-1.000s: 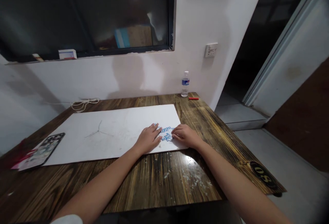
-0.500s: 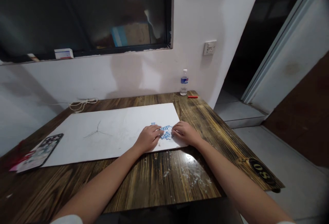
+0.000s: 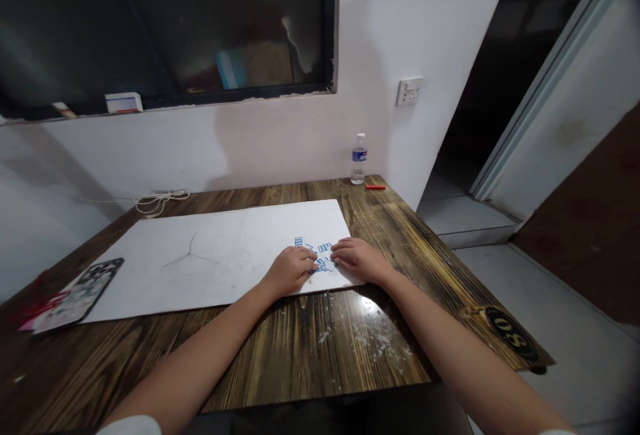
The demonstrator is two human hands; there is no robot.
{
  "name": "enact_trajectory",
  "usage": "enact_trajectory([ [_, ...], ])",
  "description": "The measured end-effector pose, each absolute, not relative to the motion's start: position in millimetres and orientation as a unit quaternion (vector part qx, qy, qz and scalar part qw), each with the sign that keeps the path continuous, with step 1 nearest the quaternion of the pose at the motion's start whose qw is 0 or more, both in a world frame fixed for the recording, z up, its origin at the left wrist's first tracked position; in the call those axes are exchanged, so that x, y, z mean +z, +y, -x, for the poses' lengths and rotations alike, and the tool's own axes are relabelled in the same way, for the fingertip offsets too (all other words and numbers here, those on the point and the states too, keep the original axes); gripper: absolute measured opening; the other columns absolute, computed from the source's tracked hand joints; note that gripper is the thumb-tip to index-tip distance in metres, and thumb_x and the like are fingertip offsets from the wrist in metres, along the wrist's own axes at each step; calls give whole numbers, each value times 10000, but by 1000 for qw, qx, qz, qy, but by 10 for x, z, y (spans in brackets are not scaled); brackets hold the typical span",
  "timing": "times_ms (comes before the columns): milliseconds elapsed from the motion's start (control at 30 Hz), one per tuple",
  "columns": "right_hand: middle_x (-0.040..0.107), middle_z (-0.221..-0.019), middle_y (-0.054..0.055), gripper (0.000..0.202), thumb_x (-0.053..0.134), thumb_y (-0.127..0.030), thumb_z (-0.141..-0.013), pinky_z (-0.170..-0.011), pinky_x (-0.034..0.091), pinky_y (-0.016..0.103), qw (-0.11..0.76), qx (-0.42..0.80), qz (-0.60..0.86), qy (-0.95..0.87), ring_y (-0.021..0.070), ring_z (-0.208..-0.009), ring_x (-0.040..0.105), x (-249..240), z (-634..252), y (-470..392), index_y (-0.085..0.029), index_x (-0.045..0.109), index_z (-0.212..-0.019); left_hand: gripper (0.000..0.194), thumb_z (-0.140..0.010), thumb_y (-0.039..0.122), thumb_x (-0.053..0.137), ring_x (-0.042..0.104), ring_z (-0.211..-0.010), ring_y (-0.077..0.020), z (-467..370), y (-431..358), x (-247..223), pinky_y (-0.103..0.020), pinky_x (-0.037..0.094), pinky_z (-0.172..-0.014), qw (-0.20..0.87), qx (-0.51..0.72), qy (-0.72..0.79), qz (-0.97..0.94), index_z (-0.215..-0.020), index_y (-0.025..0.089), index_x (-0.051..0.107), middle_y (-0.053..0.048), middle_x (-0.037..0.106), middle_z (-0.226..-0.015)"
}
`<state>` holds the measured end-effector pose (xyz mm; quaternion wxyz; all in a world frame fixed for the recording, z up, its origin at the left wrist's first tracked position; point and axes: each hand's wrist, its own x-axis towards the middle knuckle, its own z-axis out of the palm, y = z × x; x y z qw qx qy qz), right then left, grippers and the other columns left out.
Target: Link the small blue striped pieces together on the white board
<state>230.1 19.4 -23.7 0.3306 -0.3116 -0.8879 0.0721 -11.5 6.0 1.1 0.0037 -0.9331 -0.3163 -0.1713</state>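
Small flat white pieces with blue edges (image 3: 325, 247) lie scattered on the right end of a white board (image 3: 225, 248); they are too small to name exactly. My left hand (image 3: 291, 268) rests palm down at their left side, its slightly bent fingers touching or covering some of them. From the right, my right hand (image 3: 359, 259) reaches over the board's edge, fingers apart and curved down beside the pieces. Part of the group is hidden under both hands. No piece shows gripped in either hand.
The board lies on a dark wooden table (image 3: 280, 348). A phone-like patterned object (image 3: 83, 295) is on its left end. A water bottle (image 3: 359, 160), a red pen-like stick (image 3: 375, 187) and a coiled white cord (image 3: 159, 203) are along the back.
The blue-edged pieces between my hands have shifted into a different, looser arrangement. Both hands have moved only slightly.
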Motion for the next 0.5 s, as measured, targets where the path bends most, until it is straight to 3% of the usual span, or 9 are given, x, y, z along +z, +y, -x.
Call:
enact_trajectory([
  [500, 700, -905, 67, 205, 500, -249, -877, -808, 459, 315, 301, 48, 307, -902, 176, -880, 615, -149, -2323, 156, -187, 695, -870, 198, -759, 87, 503, 585, -968, -199, 161, 76, 15, -341, 448, -833, 15, -164, -397, 903, -833, 213, 636, -47, 668, -993],
])
